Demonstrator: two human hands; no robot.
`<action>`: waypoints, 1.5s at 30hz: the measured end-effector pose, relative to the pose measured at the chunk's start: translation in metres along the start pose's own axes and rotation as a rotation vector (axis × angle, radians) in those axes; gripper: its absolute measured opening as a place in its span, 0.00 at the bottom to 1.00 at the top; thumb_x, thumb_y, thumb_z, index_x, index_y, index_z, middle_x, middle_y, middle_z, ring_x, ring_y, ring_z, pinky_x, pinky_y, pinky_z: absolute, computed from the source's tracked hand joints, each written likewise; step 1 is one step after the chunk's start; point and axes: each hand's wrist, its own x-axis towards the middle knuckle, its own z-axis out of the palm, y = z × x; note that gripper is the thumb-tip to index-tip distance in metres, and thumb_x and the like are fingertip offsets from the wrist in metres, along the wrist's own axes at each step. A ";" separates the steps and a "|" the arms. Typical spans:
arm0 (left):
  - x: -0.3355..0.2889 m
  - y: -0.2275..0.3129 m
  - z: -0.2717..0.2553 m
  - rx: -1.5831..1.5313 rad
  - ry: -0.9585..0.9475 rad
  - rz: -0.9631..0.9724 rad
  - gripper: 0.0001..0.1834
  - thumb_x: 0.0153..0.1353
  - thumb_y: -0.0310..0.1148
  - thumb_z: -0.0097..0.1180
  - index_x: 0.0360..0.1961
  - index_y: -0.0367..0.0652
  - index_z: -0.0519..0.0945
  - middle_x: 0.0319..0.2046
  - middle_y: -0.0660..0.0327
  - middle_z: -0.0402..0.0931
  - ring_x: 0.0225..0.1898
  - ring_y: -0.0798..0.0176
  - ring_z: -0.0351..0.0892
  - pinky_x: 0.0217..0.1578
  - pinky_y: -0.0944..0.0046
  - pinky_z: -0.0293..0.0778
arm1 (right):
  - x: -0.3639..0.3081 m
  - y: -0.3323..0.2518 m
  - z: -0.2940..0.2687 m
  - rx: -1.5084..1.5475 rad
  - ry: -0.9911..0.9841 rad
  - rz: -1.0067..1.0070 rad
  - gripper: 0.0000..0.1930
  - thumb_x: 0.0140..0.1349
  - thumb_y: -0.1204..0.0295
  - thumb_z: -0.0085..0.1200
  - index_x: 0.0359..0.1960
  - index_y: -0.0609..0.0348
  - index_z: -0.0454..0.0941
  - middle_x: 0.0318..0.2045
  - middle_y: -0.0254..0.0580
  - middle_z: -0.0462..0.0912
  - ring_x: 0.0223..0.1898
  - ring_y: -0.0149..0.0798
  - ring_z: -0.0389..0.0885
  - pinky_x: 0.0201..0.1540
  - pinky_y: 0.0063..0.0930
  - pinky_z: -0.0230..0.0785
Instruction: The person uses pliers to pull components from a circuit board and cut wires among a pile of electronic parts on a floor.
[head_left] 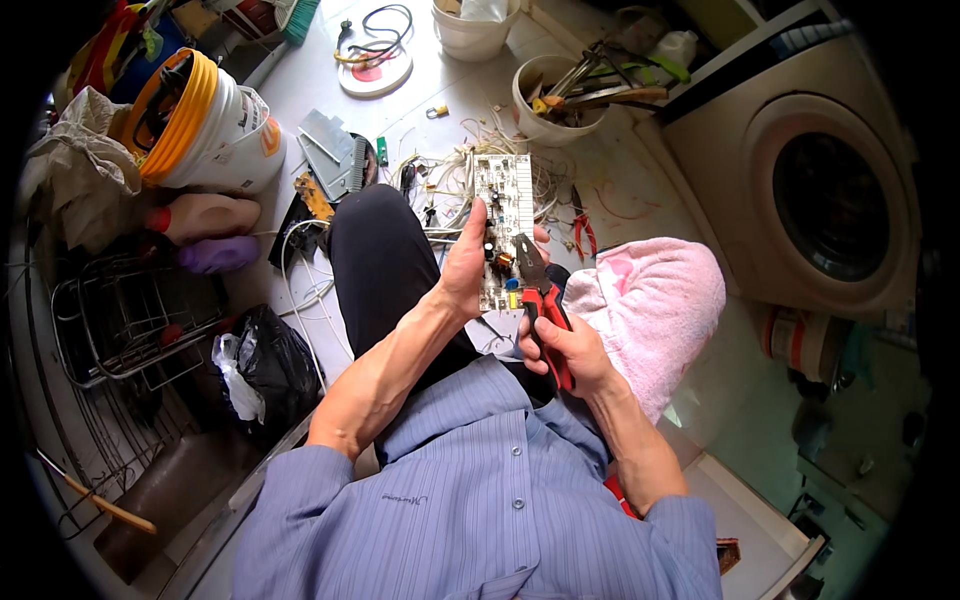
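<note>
From where I stand, the circuit board (pixel 505 190) is up in the air between the seated person's knees, above a tangle of pale wires (pixel 552 180) on the floor (pixel 440 82). The left hand (pixel 463 265) has it by the long edges: the thumb lies along the near side, and fingertips peek out past the far side, so those fingers are grasping it from behind. The right hand (pixel 568 350) has its fingers wrapped around the red-and-black handles of the pliers (pixel 530 265), whose head lies over the lower part of the board (whether the jaws pinch a component, I cannot tell from here).

I'd judge the board light and stiff, easy to steady in one hand, but fragile where the small parts stand up from its face, and probably prickly with solder underneath. The bare edges look the best place to hold it, away from the crowded components. The pliers seem heavier and solid, their grips likely less slippery than bare metal; well down the handles is the sensible hold.
</note>
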 end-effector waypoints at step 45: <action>-0.007 0.017 -0.019 0.028 0.339 0.112 0.37 0.75 0.64 0.30 0.49 0.40 0.77 0.37 0.53 0.83 0.33 0.57 0.86 0.32 0.49 0.86 | -0.003 -0.056 0.000 -1.969 0.470 -0.659 0.33 0.52 0.85 0.52 0.65 0.62 0.70 0.53 0.58 0.72 0.52 0.60 0.73 0.54 0.47 0.71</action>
